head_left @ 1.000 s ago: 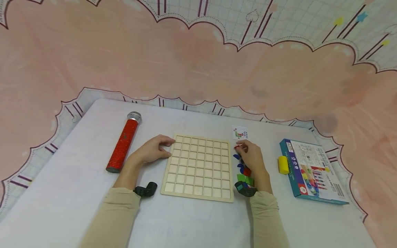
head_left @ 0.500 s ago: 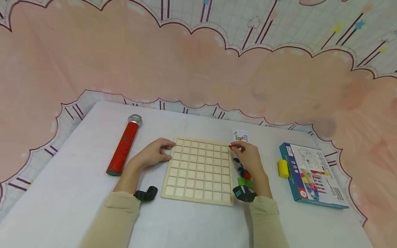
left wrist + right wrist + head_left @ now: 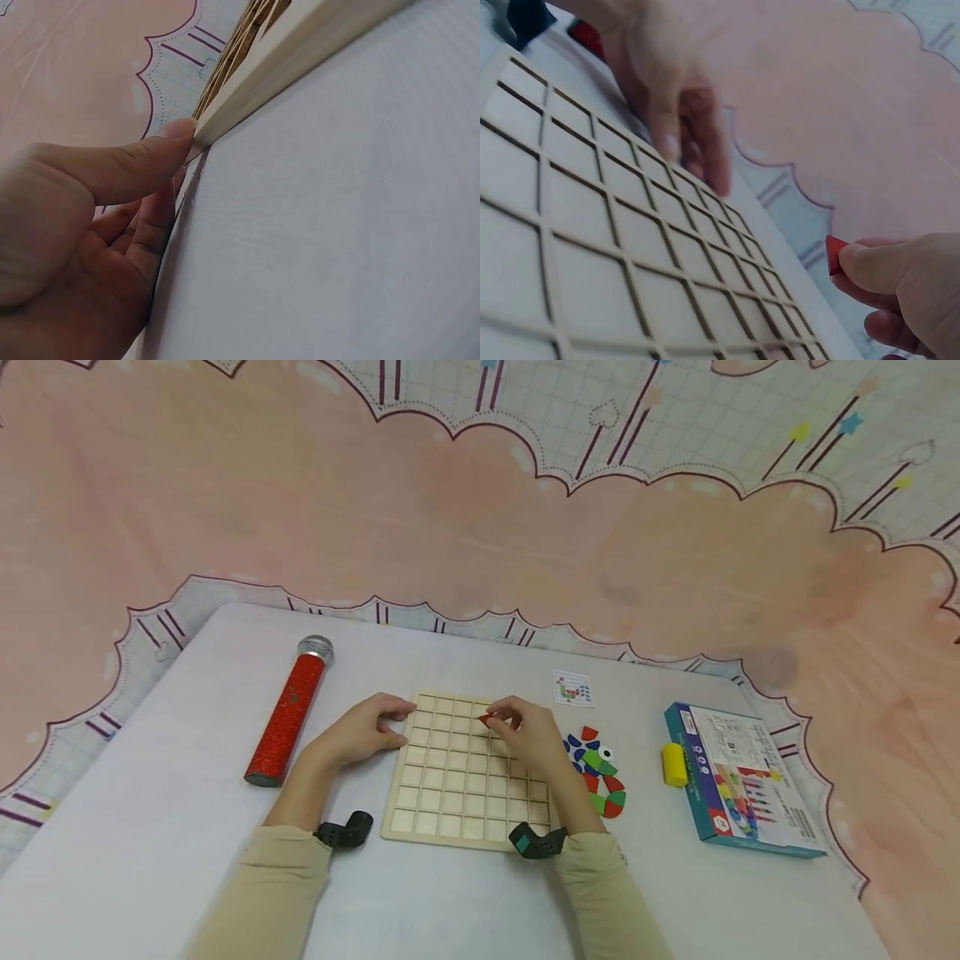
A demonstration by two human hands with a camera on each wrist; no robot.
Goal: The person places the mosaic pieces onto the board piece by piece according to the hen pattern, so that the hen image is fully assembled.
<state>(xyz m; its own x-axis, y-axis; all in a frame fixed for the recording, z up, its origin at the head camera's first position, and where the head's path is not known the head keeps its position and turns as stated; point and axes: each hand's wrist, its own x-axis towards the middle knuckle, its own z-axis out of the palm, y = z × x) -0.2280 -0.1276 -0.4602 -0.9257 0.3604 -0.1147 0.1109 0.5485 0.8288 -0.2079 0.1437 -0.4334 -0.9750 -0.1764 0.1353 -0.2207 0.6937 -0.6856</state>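
A wooden grid board [image 3: 442, 777] lies flat on the table. At its upper left edge my left hand [image 3: 363, 727] touches the rim with thumb and fingertips; the left wrist view has the thumb [image 3: 142, 165] against the board's side. Over the board's upper right part, my right hand [image 3: 528, 735] pinches a small red triangular tile [image 3: 485, 718] between thumb and finger. That red tile [image 3: 835, 255] shows clear of the board in the right wrist view. Right of the board lies a cluster of red, green and blue tiles [image 3: 595, 760], some with curved edges, partly behind my right forearm.
A small picture card [image 3: 573, 688] lies beyond the tiles. Farther right are a yellow cylinder [image 3: 674, 765] and a flat printed box [image 3: 750, 777]. On the left lies a red microphone [image 3: 288, 714] with a silver head.
My right hand has carried the red tile leftward from beside the tile cluster to over the board, uncovering more of the tiles. My left hand has stayed at the board's edge.
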